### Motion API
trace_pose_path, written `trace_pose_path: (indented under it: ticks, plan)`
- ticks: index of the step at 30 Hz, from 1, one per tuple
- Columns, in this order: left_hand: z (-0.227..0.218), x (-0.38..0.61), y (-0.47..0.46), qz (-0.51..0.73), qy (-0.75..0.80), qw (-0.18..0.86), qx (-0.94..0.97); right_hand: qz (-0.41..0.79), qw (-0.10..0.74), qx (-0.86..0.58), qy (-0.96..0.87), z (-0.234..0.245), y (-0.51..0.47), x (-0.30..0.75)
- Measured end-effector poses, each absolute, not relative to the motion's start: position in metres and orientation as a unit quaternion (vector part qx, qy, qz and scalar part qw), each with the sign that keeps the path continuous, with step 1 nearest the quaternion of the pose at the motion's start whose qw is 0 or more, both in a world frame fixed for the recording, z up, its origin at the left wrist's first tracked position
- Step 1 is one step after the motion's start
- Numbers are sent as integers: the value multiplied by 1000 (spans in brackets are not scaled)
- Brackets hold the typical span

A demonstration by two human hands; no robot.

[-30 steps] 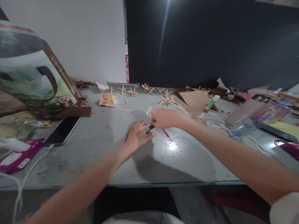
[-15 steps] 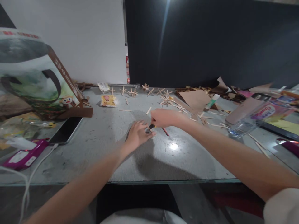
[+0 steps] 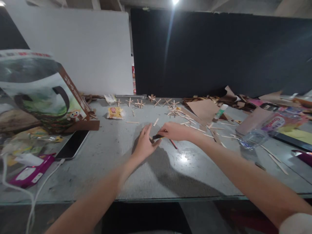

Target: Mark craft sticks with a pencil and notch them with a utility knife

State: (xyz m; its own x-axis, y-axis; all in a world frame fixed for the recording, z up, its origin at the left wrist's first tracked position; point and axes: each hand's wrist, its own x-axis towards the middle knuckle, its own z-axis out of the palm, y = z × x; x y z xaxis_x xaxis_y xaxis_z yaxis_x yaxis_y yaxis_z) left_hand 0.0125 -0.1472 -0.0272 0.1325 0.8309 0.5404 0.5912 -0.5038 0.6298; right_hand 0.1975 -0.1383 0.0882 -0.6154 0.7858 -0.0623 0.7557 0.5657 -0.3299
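My right hand [image 3: 174, 131] pinches a dark, blade-like tool [image 3: 157, 136] that points left, low over the table. My left hand [image 3: 145, 143] rests on the table, its thumb and fingers curved around the tool's tip. Between them sits something small and brownish, too small to make out. Just below my right hand lies a dark red pencil-like stick [image 3: 173, 144]. A short flat wooden stick [image 3: 156, 122] is beyond my hands, and another thin wooden stick [image 3: 132, 122] lies to the left of it.
Star-shaped stick pieces [image 3: 139, 103] and loose sticks [image 3: 188, 117] lie at the back. Brown paper [image 3: 203, 109], a glue stick [image 3: 221, 111] and a clear plastic bottle [image 3: 253, 138] are to the right. On the left are a phone [image 3: 73, 144], a purple device [image 3: 32, 172] and a large printed bag [image 3: 41, 94].
The view has tipped up, so the table sits lower in it. My right hand has drawn slightly right, showing more of the dark tool. My left hand's fingers have straightened somewhat.
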Motion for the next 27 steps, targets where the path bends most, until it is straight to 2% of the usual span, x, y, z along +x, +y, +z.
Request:
trace_pose_path:
  ticks: [5, 7, 10, 13, 17, 21, 27]
  plan:
    - [-17, -4, -135, 539, 527, 166, 636, 157, 250, -466, -834, 58, -137, 204]
    - [-16, -8, -131, 529, 535, 225, 620, 163, 316, -479, -802, 43, -140, 204]
    - [-15, -8, -131, 496, 509, 319, 628, 188, 367, -471, -780, 22, -146, 202]
    - [-15, -4, -133, 483, 480, 356, 640, 174, 361, -469, -787, 13, -155, 199]
    - [-14, -1, -134, 497, 464, 394, 618, 129, 304, -507, -796, 17, -166, 195]
    - [-14, -4, -132, 519, 451, 421, 592, 112, 279, -472, -829, 21, -172, 188]
    - [-14, -10, -135, 485, 459, 358, 652, 86, 284, -442, -846, 10, -175, 182]
